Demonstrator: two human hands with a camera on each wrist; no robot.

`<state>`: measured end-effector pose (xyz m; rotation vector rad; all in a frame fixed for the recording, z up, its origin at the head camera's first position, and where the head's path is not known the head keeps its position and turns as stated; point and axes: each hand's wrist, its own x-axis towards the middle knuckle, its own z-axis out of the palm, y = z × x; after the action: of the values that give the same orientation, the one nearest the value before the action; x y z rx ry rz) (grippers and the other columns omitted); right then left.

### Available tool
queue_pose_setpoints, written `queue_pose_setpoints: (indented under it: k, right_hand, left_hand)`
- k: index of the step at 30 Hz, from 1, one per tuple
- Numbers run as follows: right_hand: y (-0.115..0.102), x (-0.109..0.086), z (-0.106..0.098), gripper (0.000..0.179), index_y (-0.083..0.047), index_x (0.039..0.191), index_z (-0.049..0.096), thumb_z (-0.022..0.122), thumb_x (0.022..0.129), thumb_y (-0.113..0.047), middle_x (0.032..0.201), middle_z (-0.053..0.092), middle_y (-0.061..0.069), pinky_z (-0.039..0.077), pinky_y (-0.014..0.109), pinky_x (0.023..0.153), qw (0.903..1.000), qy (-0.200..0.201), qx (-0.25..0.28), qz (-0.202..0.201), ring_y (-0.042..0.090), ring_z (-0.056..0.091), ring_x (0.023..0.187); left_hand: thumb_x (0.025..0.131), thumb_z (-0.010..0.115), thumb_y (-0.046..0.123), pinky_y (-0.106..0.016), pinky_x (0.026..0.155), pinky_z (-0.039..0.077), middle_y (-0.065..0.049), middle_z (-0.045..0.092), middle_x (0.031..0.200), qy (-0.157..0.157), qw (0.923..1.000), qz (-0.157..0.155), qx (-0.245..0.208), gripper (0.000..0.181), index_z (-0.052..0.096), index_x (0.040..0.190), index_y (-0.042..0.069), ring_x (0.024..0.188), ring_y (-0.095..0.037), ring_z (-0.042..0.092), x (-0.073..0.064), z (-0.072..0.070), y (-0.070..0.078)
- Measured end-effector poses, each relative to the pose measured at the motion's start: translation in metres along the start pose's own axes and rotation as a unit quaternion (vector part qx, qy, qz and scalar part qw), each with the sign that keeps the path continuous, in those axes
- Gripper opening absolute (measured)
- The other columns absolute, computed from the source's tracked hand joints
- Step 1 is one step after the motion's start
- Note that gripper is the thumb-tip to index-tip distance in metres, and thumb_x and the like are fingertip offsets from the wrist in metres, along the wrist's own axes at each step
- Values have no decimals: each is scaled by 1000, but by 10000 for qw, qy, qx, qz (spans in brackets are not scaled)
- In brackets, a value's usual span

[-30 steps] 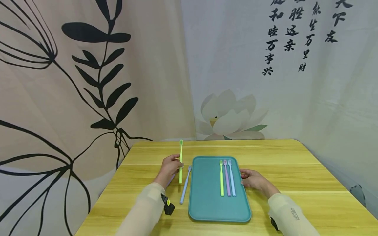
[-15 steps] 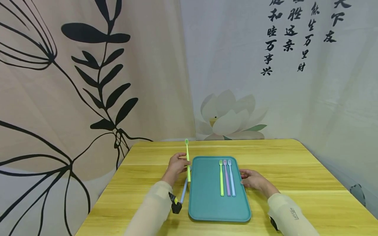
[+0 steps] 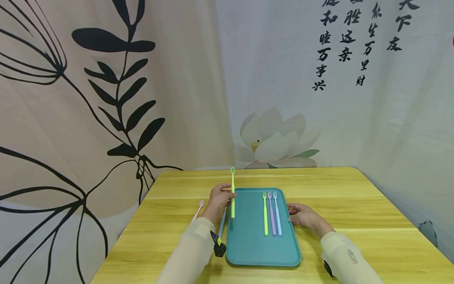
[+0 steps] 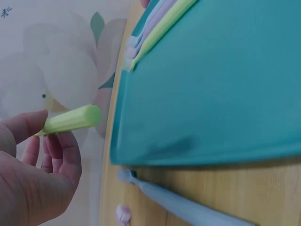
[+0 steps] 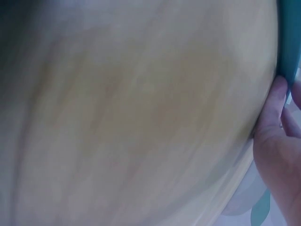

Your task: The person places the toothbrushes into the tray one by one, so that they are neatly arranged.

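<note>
Yellow-green toothbrush [image 3: 233, 209]: upright, raised near the left edge of the teal tray [image 3: 263, 253]
Left hand [image 3: 219, 199]: fingers pinching that toothbrush
Tray row: lime toothbrush [image 3: 266, 221], purple toothbrush [image 3: 272, 217], light-blue toothbrush [image 3: 278, 217], side by side
Right hand [image 3: 306, 217]: fingers at the tray's right rim; cannot tell whether gripping
Wooden surface [image 3: 354, 209]: blue toothbrush [image 4: 188, 202] beside the tray; pink toothbrush [image 3: 201, 204] farther left

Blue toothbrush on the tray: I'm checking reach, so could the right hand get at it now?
Likely yes: the right hand touches the edge of the tray, and nothing visible lies between that hand and the blue toothbrush, the row's closest.
</note>
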<state>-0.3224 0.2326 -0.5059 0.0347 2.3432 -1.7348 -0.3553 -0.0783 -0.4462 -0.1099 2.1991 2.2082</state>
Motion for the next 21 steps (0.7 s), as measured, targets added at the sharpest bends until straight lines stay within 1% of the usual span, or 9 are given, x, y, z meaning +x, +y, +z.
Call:
queue_pose_setpoints:
  k: [4, 9, 12, 17, 21]
  right_hand:
    - [0, 0, 0, 59, 12, 144, 39, 59, 89, 12, 119, 51, 21, 54, 36, 84, 10000, -37, 68, -28, 29, 52, 105]
    - [0, 0, 0, 59, 11, 144, 39, 59, 89, 12, 118, 52, 20, 54, 34, 83, 10000, -20, 62, -4, 29, 52, 104]
    - [-1, 1, 0, 59, 11, 145, 40, 59, 88, 12, 117, 52, 19, 53, 33, 82, 10000, -9, 63, 19, 28, 52, 103]
    - [0, 1, 1, 59, 12, 145, 39, 59, 89, 12, 117, 52, 20, 54, 34, 82, 10000, -36, 67, -5, 28, 52, 103]
    - [0, -1, 1, 59, 12, 144, 40, 59, 88, 13, 118, 52, 20, 54, 35, 83, 10000, -5, 89, -9, 29, 53, 104]
  left_hand:
    - [85, 72, -7, -30, 68, 51, -12, 62, 100, -41, 9999, -31, -90, 40, 61, 123, -2, 79, -17, 60, 1, 6, -1]
    - [86, 71, -5, -30, 70, 52, -12, 62, 102, -122, 9998, 9, -143, 39, 62, 124, -2, 81, -17, 60, 1, 13, -4]
    - [86, 71, -4, -30, 70, 52, -12, 62, 101, -108, 9998, 57, -176, 38, 62, 123, -2, 81, -16, 61, -2, 18, -5]
    - [86, 71, -4, -31, 70, 53, -9, 63, 97, -32, 9993, -26, -380, 34, 65, 119, 0, 80, -17, 61, -6, 25, -8]
    - [86, 70, -5, -33, 71, 53, -9, 64, 96, -28, 9988, -81, -475, 34, 64, 119, -1, 80, -18, 62, -8, 31, -11]
